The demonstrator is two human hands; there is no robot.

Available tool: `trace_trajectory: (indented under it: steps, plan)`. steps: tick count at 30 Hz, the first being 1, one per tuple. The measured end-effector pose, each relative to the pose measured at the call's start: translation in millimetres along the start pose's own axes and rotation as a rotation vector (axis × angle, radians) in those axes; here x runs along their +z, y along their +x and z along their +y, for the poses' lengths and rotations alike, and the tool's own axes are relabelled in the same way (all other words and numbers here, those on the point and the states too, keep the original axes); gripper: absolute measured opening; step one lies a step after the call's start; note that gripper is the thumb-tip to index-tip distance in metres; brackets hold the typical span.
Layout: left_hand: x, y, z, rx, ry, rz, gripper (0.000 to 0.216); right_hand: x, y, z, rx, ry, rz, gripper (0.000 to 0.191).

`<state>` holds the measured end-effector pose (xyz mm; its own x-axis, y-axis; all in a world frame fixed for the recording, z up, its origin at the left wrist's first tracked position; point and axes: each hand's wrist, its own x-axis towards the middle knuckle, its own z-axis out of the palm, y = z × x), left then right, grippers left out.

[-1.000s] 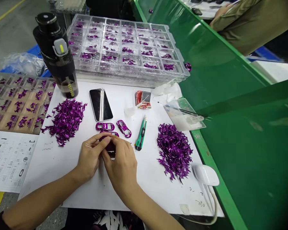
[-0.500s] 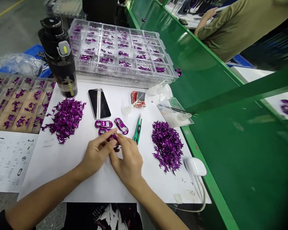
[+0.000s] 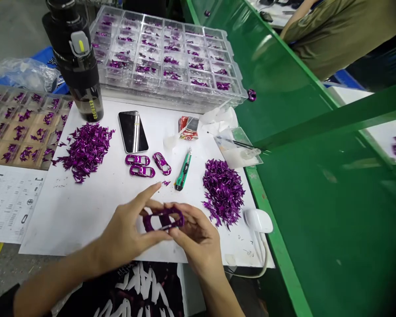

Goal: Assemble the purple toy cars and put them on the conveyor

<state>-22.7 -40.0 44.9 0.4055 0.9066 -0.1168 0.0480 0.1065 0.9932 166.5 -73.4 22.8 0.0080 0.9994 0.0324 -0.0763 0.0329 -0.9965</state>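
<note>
Between both hands, above the near part of the white board (image 3: 86,220), is a shiny purple toy car body (image 3: 163,220) with open window gaps. My right hand (image 3: 199,233) pinches its right end between thumb and fingers. My left hand (image 3: 128,233) is around its left end, thumb along the near side and index finger raised away. Beyond the hands lie several more things: purple car bodies (image 3: 139,171) in a small group, a tiny purple piece (image 3: 166,183), and a green utility knife (image 3: 184,171). Piles of small pointed purple pieces lie left (image 3: 89,149) and right (image 3: 223,191).
A black bottle (image 3: 81,66) and a phone (image 3: 133,132) stand and lie at the back left. Behind them are stacked clear compartment trays (image 3: 171,83). A white corded device (image 3: 259,220) sits by the green ledge (image 3: 262,193) at right. Another person's sleeve (image 3: 317,26) shows beyond.
Both hands have come nearer to me with the car body, which now shows more fully between them. A tiny purple piece now shows on the board. The whole view has shifted slightly.
</note>
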Motion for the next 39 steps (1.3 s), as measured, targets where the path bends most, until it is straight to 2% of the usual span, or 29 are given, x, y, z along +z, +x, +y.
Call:
trace_trajectory:
  steps: [2, 4, 5, 9, 11, 13, 16, 20, 25, 29, 33, 39]
  plan:
    - [14, -25, 2, -0.316, -0.193, 0.037, 0.087, -4, -12, -8, 0.025, -0.04, -0.062, 0.038]
    - [27, -48, -3, -0.54, -0.439, 0.029, 0.086, -7, -25, -17, 0.037, -0.109, -0.149, 0.037]
    - [32, -57, -7, -0.622, -0.562, -0.009, 0.078, -8, -30, -20, 0.043, -0.15, -0.198, 0.037]
    - [48, -75, -28, -0.91, -0.916, -0.201, 0.023, -14, -43, -21, 0.062, -0.373, -0.407, 0.035]
    - [56, -73, -36, -1.006, -0.978, -0.218, 0.018, -16, -44, -18, 0.046, -0.49, -0.478, 0.033]
    - [64, -69, -40, -1.037, -0.975, -0.141, 0.019, -15, -42, -14, 0.018, -0.606, -0.48, 0.028]
    - [76, -64, -40, -1.049, -0.905, 0.031, 0.017, -1, -33, -8, -0.002, -0.739, -0.357, 0.019]
    - [86, -64, -40, -1.016, -0.856, 0.141, 0.027, 31, -17, 4, 0.012, -0.91, -0.194, 0.027]
    - [86, -67, -41, -0.999, -0.912, 0.142, 0.033, 53, -7, 20, -0.057, -1.227, -0.161, 0.042]
    - [84, -64, -41, -1.024, -0.961, 0.16, 0.042, 54, -6, 25, -0.049, -1.286, -0.169, 0.044]
    - [83, -62, -44, -1.051, -0.973, 0.146, 0.033, 57, -3, 25, -0.031, -1.323, -0.175, 0.045]
    - [81, -62, -49, -1.092, -1.036, 0.126, 0.033, 61, -1, 25, 0.008, -1.353, -0.189, 0.046]
